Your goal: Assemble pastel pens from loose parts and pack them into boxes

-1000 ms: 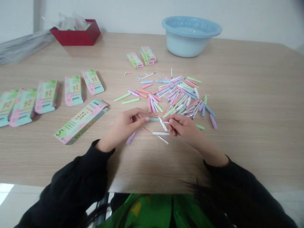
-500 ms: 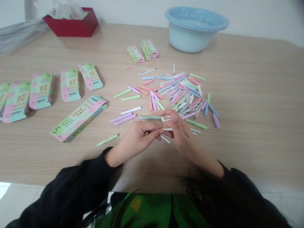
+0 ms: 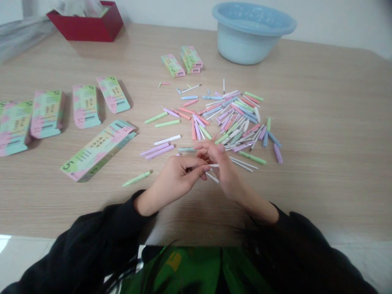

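My left hand point(image 3: 176, 177) and my right hand point(image 3: 221, 165) meet just above the table's near middle, both pinched on a thin white pen part point(image 3: 214, 165) held between them. A thin white refill point(image 3: 212, 177) lies under my hands. Behind my hands spreads a pile of pastel pen parts point(image 3: 235, 118) in pink, green, blue, purple and white. Two purple barrels point(image 3: 157, 150), a white barrel point(image 3: 167, 140) and a green barrel point(image 3: 136, 178) lie loose to the left.
A long pastel box point(image 3: 98, 149) lies left of my hands, with several flat pastel boxes point(image 3: 47, 113) beyond it. Small boxes point(image 3: 182, 62) sit further back. A light blue basin point(image 3: 252, 30) and a red tray point(image 3: 87, 24) stand at the far edge.
My hands have drawn back from the pile toward me and come together on the white pen part. Barrels that my left hand covered now lie exposed on the table.
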`<action>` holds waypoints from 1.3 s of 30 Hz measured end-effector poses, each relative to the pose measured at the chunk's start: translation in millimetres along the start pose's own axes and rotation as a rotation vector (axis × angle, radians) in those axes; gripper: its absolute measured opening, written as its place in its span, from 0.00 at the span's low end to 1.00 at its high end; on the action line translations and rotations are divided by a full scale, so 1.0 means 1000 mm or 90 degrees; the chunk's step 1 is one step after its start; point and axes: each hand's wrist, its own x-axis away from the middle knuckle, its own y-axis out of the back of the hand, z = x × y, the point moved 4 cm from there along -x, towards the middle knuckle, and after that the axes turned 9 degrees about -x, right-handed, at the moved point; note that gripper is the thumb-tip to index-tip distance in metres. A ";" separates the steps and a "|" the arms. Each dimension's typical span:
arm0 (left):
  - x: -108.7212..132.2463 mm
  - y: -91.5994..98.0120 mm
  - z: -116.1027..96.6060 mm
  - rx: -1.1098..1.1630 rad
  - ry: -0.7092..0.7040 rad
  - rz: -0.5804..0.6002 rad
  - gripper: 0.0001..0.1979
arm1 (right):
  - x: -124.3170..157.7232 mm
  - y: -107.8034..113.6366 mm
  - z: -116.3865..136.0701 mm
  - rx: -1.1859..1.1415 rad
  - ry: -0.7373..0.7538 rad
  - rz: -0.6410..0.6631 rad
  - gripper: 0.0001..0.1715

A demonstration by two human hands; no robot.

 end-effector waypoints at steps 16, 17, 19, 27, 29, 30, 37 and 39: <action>-0.002 0.001 0.021 0.173 0.118 0.048 0.19 | 0.008 0.034 0.031 0.109 0.086 -0.033 0.07; -0.002 0.001 0.021 0.163 0.113 0.051 0.19 | 0.009 0.035 0.033 0.138 0.092 -0.037 0.05; -0.001 0.002 0.022 0.147 0.101 0.042 0.17 | 0.011 0.037 0.034 0.188 0.092 -0.034 0.03; 0.000 0.007 0.020 0.089 0.100 -0.052 0.07 | 0.011 0.035 0.025 0.222 0.020 -0.042 0.04; 0.000 0.007 0.018 0.081 0.091 -0.057 0.07 | 0.011 0.035 0.024 0.200 0.021 -0.046 0.05; 0.000 0.007 0.017 0.080 0.088 -0.057 0.07 | 0.011 0.035 0.025 0.202 0.030 -0.043 0.06; 0.002 0.009 0.013 0.047 0.075 -0.089 0.05 | 0.009 0.034 0.030 0.254 0.057 0.008 0.11; 0.002 0.008 0.013 0.032 0.067 -0.083 0.06 | 0.009 0.034 0.032 0.251 0.058 0.027 0.10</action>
